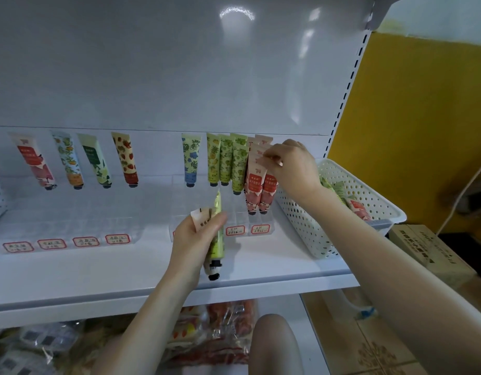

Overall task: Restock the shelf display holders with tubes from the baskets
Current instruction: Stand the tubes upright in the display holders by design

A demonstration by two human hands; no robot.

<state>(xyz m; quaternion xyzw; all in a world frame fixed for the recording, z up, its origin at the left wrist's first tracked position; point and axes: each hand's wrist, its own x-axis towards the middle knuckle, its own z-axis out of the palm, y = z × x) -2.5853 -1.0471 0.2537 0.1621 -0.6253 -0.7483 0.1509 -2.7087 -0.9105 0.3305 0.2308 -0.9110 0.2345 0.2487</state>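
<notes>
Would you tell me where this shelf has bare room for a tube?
Bare: the shelf front below the price labels, left of the left hand, and the gap between the strawberry tube and blue tube. Crowded: the pink tubes by the right hand and basket.

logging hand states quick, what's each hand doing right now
Left hand: gripping two tubes.
Right hand: pinching the top of a red tube.

Bright, glare on back panel (235, 16), edges warped
</notes>
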